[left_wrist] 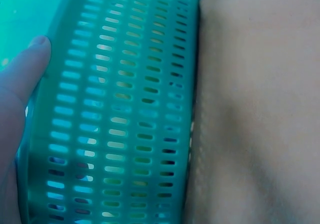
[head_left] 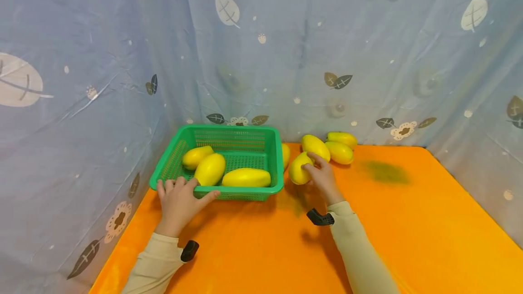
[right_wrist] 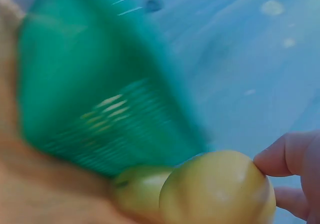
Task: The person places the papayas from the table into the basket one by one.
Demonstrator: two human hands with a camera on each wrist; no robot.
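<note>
In the head view, the likeliest mishap is a slip: the smooth yellow oval fruit (head_left: 299, 170) has a rounded skin, and a fingertip grip on it could let it drop and roll toward the near edge of the orange cloth-covered surface (head_left: 253, 248). A low path could also knock it against the right wall of the green slotted plastic basket (head_left: 245, 190), which sits by the far left corner, or nudge the loose yellow fruits (head_left: 315, 147) grouped along the far edge. The right hand (head_left: 323, 180) is narrowed round that fruit, just right of the basket; the left hand (head_left: 180, 202) grips the near rim at its left end, thumb stretched along it. Three yellow fruits (head_left: 246, 178) lie inside. In the left wrist view, the thumb lies against the rim beside the slotted wall; pressing hard there might tilt the basket toward the near edge and set its contents rolling. In the right wrist view, two fingertips bear on one side of the held fruit, another fruit just behind it; an off-centre hold could let it twist. Whether it is clear of the surface, I cannot tell.
</note>
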